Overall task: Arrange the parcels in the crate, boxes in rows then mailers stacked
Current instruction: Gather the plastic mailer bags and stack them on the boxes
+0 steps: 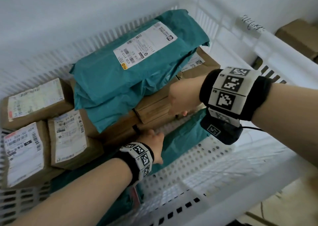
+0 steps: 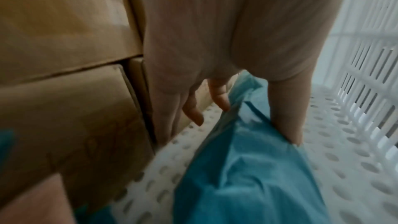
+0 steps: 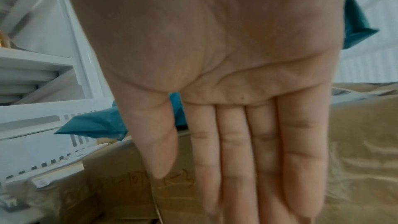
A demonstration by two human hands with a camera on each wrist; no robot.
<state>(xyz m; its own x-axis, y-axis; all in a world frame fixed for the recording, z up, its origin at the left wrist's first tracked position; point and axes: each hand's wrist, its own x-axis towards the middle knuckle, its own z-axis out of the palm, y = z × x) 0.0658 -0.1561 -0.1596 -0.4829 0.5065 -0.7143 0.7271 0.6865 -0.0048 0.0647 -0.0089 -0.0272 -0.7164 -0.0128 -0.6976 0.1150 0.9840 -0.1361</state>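
Observation:
A white perforated crate (image 1: 197, 170) holds brown boxes and teal mailers. Two teal mailers (image 1: 130, 74) lie on top of a stack of brown boxes (image 1: 154, 108) in the middle. My right hand (image 1: 179, 100) presses flat against the stack's right side, its fingers (image 3: 237, 151) straight on the cardboard (image 3: 355, 159). Lower down, my left hand (image 1: 153, 138) rests straight-fingered along the stack's near side (image 2: 64, 108). Its thumb (image 2: 286, 117) touches another teal mailer (image 2: 247, 168) lying on the crate floor (image 1: 182, 136).
Three labelled brown boxes (image 1: 34, 102) (image 1: 68, 136) (image 1: 22, 150) sit at the crate's left. More teal mailer (image 1: 123, 201) shows under my left forearm. Bare perforated floor lies at the near right. Brown boxes (image 1: 299, 35) stand outside, beyond the right wall.

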